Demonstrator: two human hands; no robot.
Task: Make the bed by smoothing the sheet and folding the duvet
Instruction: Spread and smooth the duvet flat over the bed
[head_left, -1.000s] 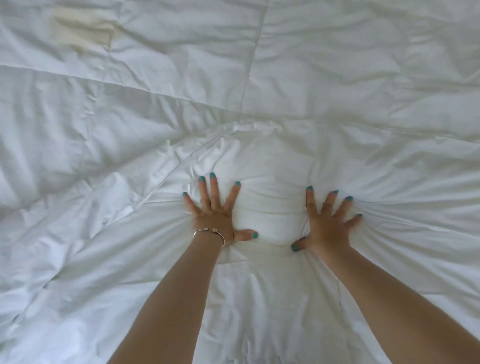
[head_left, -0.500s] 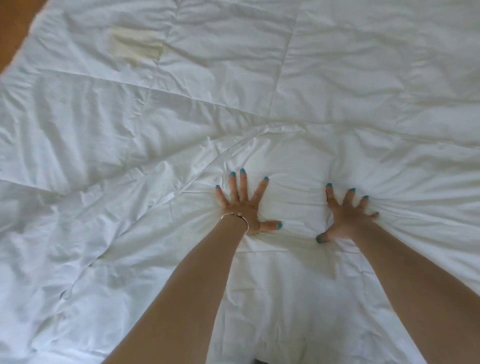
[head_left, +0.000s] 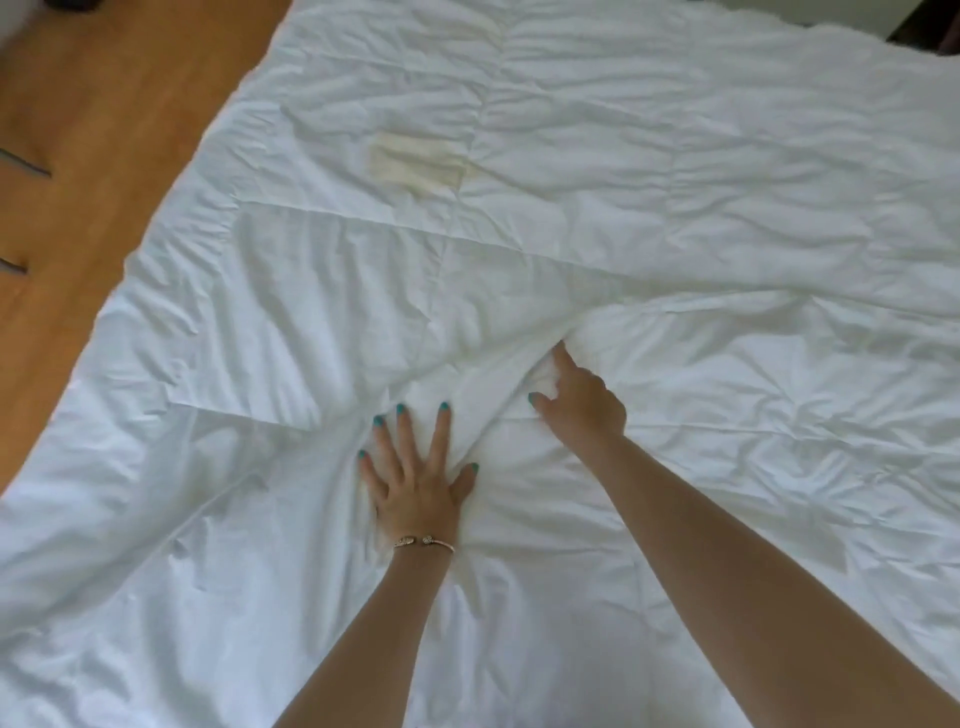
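Observation:
A white quilted duvet (head_left: 675, 182) lies spread and wrinkled across the whole bed, with a yellowish stain (head_left: 415, 166) toward the far side. A raised fold of it runs diagonally through the middle. My left hand (head_left: 415, 478) presses flat on the duvet with its fingers spread, a thin bracelet on the wrist. My right hand (head_left: 582, 400) is just right of it and farther forward. Its fingertips are tucked into the fold, and fabric is bunched between thumb and forefinger. The sheet beneath is hidden.
Wooden floor (head_left: 78, 156) shows along the left, beyond the duvet's left edge. Dark items sit at the top left corner (head_left: 67, 5) and the top right corner (head_left: 924, 26).
The view has pulled back, so the floor and the duvet's left edge now show. My right hand went from flat and spread to reaching forward into the fold. My left hand still presses flat.

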